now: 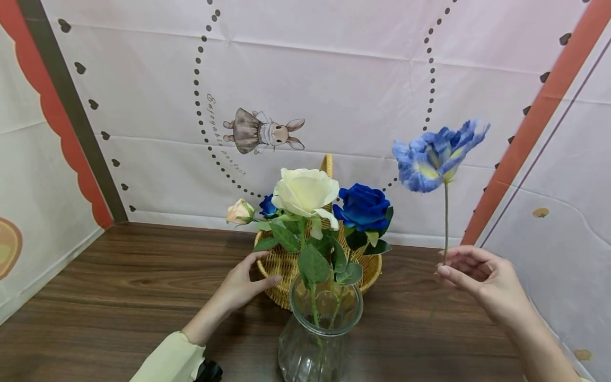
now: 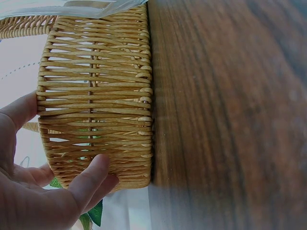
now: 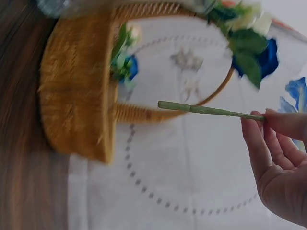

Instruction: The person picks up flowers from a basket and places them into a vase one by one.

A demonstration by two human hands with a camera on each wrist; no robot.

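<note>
In the head view, my right hand (image 1: pixel 482 276) pinches the thin stem of an artificial blue flower (image 1: pixel 441 156) with ruffled petals, held upright to the right. The right wrist view shows the bare green stem end (image 3: pixel 192 109) beyond my fingertips. My left hand (image 1: pixel 241 284) holds the left rim of a yellow wicker basket (image 1: pixel 281 270), thumb over the rim and other fingers on the outer wall (image 2: pixel 96 105). In front of the basket stands a clear glass vase (image 1: pixel 310 353), with a white rose (image 1: pixel 305 192) and a dark blue rose (image 1: pixel 363 208) in it.
A pale peach rosebud (image 1: pixel 240 212) and a small blue bloom (image 1: pixel 268 207) show at the basket's left. The dark wood table (image 1: pixel 143 286) meets a printed cloth backdrop (image 1: pixel 334 95). A black object (image 1: pixel 209 370) lies by the left sleeve.
</note>
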